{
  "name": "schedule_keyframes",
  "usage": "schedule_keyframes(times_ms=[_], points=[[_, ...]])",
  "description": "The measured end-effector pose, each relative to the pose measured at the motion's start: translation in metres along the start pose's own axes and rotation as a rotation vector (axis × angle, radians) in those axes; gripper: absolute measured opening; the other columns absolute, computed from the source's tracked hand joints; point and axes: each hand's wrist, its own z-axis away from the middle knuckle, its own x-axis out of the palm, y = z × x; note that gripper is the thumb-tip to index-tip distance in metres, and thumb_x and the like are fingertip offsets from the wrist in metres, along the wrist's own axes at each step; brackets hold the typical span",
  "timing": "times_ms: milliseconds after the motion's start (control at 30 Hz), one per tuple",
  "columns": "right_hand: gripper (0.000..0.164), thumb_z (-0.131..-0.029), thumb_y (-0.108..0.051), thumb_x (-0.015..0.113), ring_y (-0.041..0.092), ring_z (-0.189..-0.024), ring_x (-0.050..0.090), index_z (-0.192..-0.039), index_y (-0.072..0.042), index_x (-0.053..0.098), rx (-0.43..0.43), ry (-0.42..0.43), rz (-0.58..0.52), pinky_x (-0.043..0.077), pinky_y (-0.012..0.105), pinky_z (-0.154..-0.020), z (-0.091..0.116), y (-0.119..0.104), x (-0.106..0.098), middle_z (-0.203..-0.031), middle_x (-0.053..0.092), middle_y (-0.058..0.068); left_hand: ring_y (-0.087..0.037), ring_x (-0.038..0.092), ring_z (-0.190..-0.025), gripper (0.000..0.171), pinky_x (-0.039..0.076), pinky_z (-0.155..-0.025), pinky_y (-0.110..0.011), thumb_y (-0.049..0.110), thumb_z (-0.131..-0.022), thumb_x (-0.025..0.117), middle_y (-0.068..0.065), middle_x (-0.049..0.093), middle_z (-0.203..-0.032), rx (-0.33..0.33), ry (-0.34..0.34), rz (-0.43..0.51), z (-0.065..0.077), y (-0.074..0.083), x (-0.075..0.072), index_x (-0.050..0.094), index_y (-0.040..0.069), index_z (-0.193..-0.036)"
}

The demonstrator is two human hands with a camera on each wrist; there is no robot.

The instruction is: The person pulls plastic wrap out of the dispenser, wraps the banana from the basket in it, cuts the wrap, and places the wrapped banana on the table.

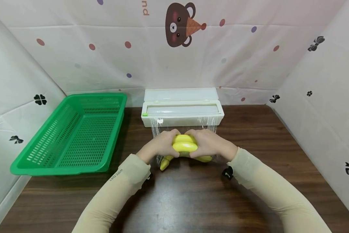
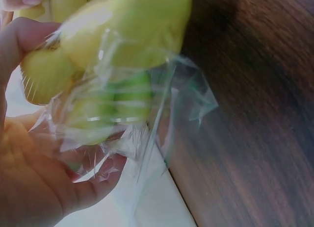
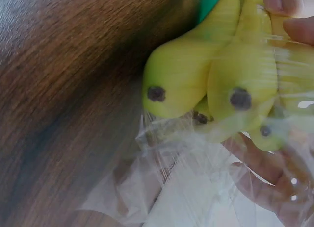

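Between both hands is a bunch of yellow bananas (image 1: 184, 147), close over the table in front of a white cling film dispenser (image 1: 182, 121). My left hand (image 1: 163, 144) grips its left end, where the stem end (image 1: 164, 163) points toward me. On the opposite side my right hand (image 1: 207, 142) grips the bunch, fingers behind and thumb in front. Clear cling film (image 1: 156, 127) runs from the dispenser down to the bananas. In the left wrist view, crumpled film (image 2: 191, 97) hangs off the fruit. The right wrist view shows dark banana tips (image 3: 240, 98) under film.
A green plastic basket (image 1: 111, 142) stands at the left on the brown wooden table (image 1: 174, 200). The dispenser's lid (image 1: 181, 94) is raised against the patterned cloth (image 1: 151, 61) at the back. White cloth walls border both sides.
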Motion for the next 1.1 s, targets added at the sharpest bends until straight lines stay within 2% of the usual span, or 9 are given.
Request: schedule_keyframes(times_ms=[200,300,433,500,700,833,933,1100], points=[[0.065,-0.066,-0.039,0.07,0.006,-0.058,0.048,-0.122,-0.009,0.056,-0.005,-0.038,-0.027,0.041,0.023,-0.054,0.0003,-0.0007,-0.0028,-0.077,0.058,-0.009,-0.014,0.054,-0.07,0.062,0.045,-0.061,-0.026,0.021,-0.065,0.076,0.0,0.059,-0.086,0.0,-0.008,-0.006,0.0001,-0.0001,0.0009,0.053,0.01,-0.121],[0.066,-0.065,-0.038,0.07,0.007,-0.058,0.048,-0.122,-0.008,0.056,-0.001,-0.057,-0.042,0.041,0.023,-0.053,0.0006,-0.0008,-0.0044,-0.077,0.059,-0.008,-0.014,0.054,-0.074,0.062,0.044,-0.063,-0.027,0.026,-0.065,0.076,0.001,0.06,-0.089,0.003,0.003,-0.072,-0.0002,0.0003,0.0011,0.055,0.012,-0.122],[0.068,-0.066,-0.04,0.069,0.008,-0.059,0.049,-0.125,-0.009,0.055,0.019,-0.071,-0.027,0.041,0.025,-0.054,-0.0019,0.0001,-0.0052,-0.077,0.059,-0.007,-0.018,0.052,-0.088,0.067,0.041,-0.068,-0.031,0.033,-0.066,0.077,-0.003,0.057,-0.108,-0.003,0.033,-0.191,0.0002,0.0016,-0.0006,0.058,0.014,-0.127],[0.069,-0.068,-0.041,0.069,0.009,-0.063,0.05,-0.127,-0.009,0.055,0.029,-0.079,-0.017,0.042,0.025,-0.057,-0.0037,0.0002,-0.0055,-0.083,0.06,-0.005,-0.019,0.05,-0.094,0.07,0.04,-0.071,-0.032,0.035,-0.066,0.077,-0.006,0.053,-0.116,-0.012,0.036,-0.222,0.0006,0.0021,-0.0018,0.056,0.013,-0.13],[0.08,-0.07,-0.045,0.069,0.012,-0.076,0.052,-0.137,-0.007,0.048,0.076,-0.102,0.006,0.044,0.026,-0.063,-0.0055,-0.0035,-0.0079,-0.116,0.053,0.005,-0.02,0.052,-0.095,0.08,0.045,-0.075,-0.033,0.03,-0.069,0.077,-0.011,0.049,-0.122,-0.024,0.003,-0.163,0.0005,0.0,-0.0039,0.046,0.005,-0.138],[0.089,-0.07,-0.048,0.069,0.012,-0.075,0.052,-0.144,-0.009,0.04,0.099,-0.104,0.014,0.044,0.026,-0.062,-0.0041,-0.007,-0.0096,-0.115,0.054,0.005,-0.019,0.051,-0.096,0.088,0.047,-0.08,-0.032,0.03,-0.068,0.08,-0.012,0.047,-0.125,-0.021,-0.013,-0.113,0.0008,-0.0031,-0.0045,0.04,0.002,-0.142],[0.091,-0.07,-0.052,0.071,0.012,-0.078,0.053,-0.144,-0.01,0.039,0.106,-0.081,0.008,0.045,0.027,-0.064,-0.0024,-0.0079,-0.0091,-0.114,0.055,0.002,-0.018,0.051,-0.097,0.098,0.047,-0.082,-0.031,0.038,-0.066,0.083,-0.012,0.046,-0.125,-0.012,-0.018,-0.099,0.0014,-0.0046,-0.0045,0.036,0.001,-0.144],[0.076,-0.069,-0.051,0.072,0.011,-0.083,0.054,-0.13,-0.01,0.051,0.079,-0.025,-0.014,0.046,0.029,-0.071,-0.0009,-0.0061,-0.008,-0.109,0.06,-0.001,-0.016,0.051,-0.092,0.106,0.045,-0.077,-0.029,0.049,-0.065,0.081,-0.01,0.045,-0.125,-0.026,-0.023,-0.085,0.0036,-0.0049,-0.0044,0.031,0.003,-0.146]])
